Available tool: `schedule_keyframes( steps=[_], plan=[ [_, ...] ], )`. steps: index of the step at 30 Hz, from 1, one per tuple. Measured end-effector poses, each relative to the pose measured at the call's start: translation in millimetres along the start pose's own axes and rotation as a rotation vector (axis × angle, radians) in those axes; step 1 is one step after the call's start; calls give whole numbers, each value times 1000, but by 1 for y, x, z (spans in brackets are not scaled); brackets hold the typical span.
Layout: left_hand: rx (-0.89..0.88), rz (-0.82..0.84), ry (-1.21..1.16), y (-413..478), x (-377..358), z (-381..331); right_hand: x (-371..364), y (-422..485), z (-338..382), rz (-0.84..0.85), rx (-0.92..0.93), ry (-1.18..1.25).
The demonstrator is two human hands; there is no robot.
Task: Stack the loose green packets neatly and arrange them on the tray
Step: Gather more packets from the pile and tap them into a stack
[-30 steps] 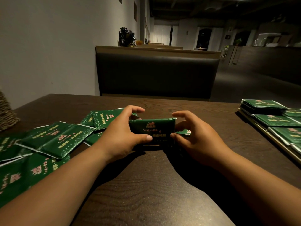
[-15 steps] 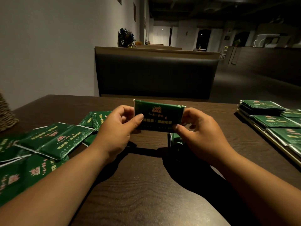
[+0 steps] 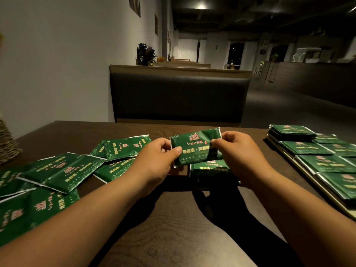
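Since half a second ago the held packet (image 3: pixel 194 147) has tipped: right end up, left end down, and both hands sit lower, closer to the small stack (image 3: pixel 210 167) on the table (image 3: pixel 173 228). Left hand (image 3: pixel 156 160) pinches the packet's left edge, thumb on the front face, fingers curled behind. Right hand (image 3: pixel 238 151) pinches the right end, thumb and forefinger closed on it. Packet is clear of the table, just above and slightly left of the stack.

Step in hand, my read: landing this packet on the stack. To do it well:
- level it first, it's tilted
- match long edges and print direction to the packet below
- lower flat, let go with both hands together so it doesn't skew
- square the sides with fingertips afterwards; foil looks slippery

Loose packets (image 3: pixel 63 170) are spread out to the left, overlapping at odd angles. Tray (image 3: pixel 289 155) at right already carries rows of packets, so the task is partly done.
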State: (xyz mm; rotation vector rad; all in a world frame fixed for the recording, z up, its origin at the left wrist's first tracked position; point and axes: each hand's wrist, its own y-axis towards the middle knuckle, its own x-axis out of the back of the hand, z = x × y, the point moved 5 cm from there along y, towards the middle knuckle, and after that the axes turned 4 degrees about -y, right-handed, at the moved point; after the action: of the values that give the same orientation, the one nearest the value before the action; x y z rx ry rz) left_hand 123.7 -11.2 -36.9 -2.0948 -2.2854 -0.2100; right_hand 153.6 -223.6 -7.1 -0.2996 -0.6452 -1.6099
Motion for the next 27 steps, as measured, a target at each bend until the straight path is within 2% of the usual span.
schedule_keyframes(
  steps=[4,10,15,20,27],
  plan=[
    [25,-33,77,6,-18,-6,17,5,-11,-38,-103,-40],
    [32,-92,265,20,-41,3,31,-5,-40,-53,-149,-268],
    [-22,-113,374,18,-46,18,15,-5,-61,68,-166,-477],
    [-53,-89,653,18,-46,19,17,-5,-54,104,-166,-622],
    [-139,-77,695,5,-56,15,11,-13,-40,126,-168,-551]
  ],
)
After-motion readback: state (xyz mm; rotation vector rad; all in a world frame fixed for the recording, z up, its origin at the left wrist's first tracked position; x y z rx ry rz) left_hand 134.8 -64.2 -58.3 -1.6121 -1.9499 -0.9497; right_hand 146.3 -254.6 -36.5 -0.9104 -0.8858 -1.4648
